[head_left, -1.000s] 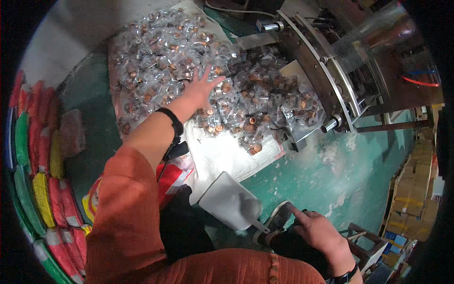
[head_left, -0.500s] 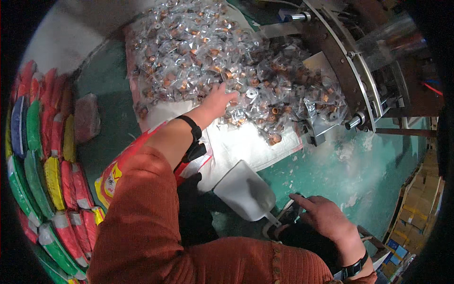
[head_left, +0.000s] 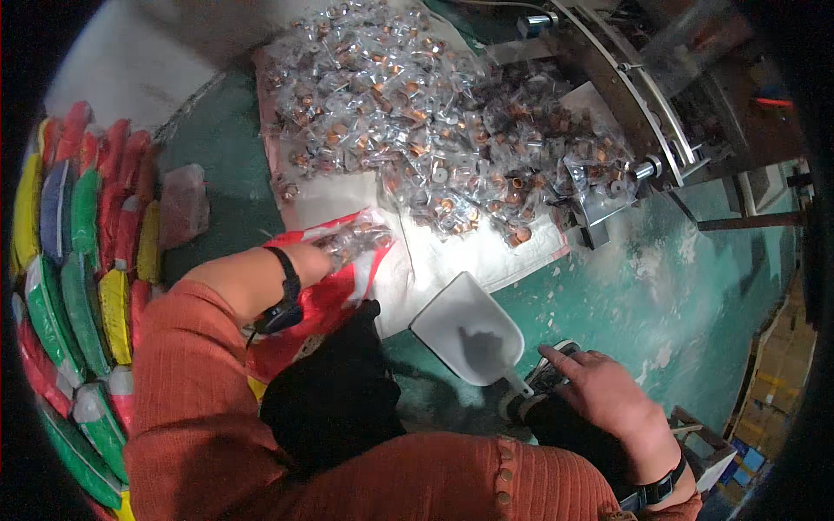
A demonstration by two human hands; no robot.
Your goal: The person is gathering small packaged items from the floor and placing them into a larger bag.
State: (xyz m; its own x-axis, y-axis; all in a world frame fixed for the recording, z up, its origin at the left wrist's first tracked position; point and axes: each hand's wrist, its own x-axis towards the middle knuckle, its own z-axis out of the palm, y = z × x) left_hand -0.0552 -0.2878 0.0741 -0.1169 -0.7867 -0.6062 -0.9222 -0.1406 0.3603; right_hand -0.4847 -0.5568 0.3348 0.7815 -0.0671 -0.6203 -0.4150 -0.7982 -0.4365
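Observation:
My left hand (head_left: 314, 259) is closed on one or more clear plastic bags of small metal parts (head_left: 358, 240). It is over a red, white and yellow printed sack (head_left: 326, 300), its fingers partly hidden by the shiny plastic. Beyond it spreads a big heap of similar clear bags (head_left: 373, 104), holding copper-coloured and silvery pieces, on white sheeting (head_left: 486, 260). My right hand (head_left: 608, 395) holds nothing; its fingers are apart, index finger stretched out, resting near my dark-clad knee and a shoe (head_left: 549, 369). A white plastic scoop (head_left: 469, 326) lies on the floor between my hands.
Stacks of red, green, blue and yellow filled bags (head_left: 82, 252) line the left side. A machine with a curved metal frame (head_left: 647, 95) stands at the far right. Cardboard boxes (head_left: 773, 365) are along the right edge. The green floor (head_left: 643, 278) is worn.
My left hand has drawn back from the heap toward me and leftward, bringing bagged parts over the red sack. My right hand has stayed nearly in place. The view has shifted slightly.

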